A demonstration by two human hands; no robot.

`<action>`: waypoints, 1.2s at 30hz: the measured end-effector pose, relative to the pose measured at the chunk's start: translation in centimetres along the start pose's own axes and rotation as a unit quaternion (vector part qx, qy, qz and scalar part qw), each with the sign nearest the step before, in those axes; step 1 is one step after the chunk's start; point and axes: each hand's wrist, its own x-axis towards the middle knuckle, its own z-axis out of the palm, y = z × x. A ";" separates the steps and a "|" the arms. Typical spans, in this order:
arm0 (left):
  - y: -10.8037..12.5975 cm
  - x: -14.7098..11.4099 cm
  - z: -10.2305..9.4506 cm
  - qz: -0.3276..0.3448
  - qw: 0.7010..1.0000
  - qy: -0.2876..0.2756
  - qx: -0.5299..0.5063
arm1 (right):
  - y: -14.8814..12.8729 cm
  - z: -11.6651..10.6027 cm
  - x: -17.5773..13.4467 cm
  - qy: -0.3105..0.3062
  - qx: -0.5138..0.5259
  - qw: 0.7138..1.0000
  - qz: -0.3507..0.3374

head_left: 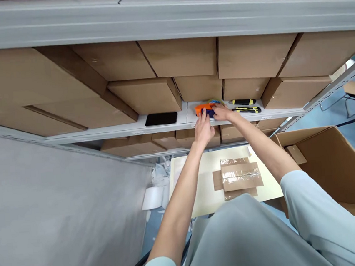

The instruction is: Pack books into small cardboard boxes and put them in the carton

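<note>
"What are the boxes made of?"
"Matt brown cardboard, smooth-faced."
"And the shelf?"
"It looks like painted metal, smooth with a soft sheen."
"The orange piece?"
"Plastic, by its look, and so are the cutters."
"The black slab?"
"Smooth, like glass."
"What shines on the packet?"
"Clear tape, glossy and wrinkled over matt cardboard."
"And the sleeve?"
"Soft matt cloth, while the wall is smooth and dull."
</note>
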 end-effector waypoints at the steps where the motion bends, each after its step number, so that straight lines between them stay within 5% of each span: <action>1: 0.3 -0.1 -0.2 -0.002 1.000 0.006 0.000 | 0.2 0.2 -0.2 0.022 0.015 1.000 -0.002; 4: 1.2 -2.6 -0.7 0.019 0.999 0.042 -0.014 | 1.5 1.7 -3.1 0.145 0.091 0.984 -0.051; 8: 2.3 -11.6 1.0 -0.010 0.996 0.063 -0.058 | 5.3 7.8 -13.5 0.252 0.233 0.936 -0.076; 13: 4.5 -25.1 6.6 -0.195 0.976 -0.004 -0.100 | 8.4 18.8 -30.9 0.226 0.396 0.882 0.123; 17: 6.5 -30.3 10.6 -0.320 0.937 -0.091 -0.103 | 7.7 24.7 -38.8 0.163 0.483 0.817 0.268; 21: 7.9 -29.9 13.0 -0.359 0.917 -0.148 -0.096 | 6.1 26.9 -39.8 0.117 0.512 0.809 0.262; 28: 9.2 -27.2 15.0 -0.388 0.912 -0.106 -0.082 | 5.2 26.9 -37.0 0.077 0.410 0.887 0.198; 36: 9.3 -26.2 16.9 -0.492 0.864 -0.065 -0.083 | 5.3 27.4 -35.3 0.083 0.513 0.816 0.251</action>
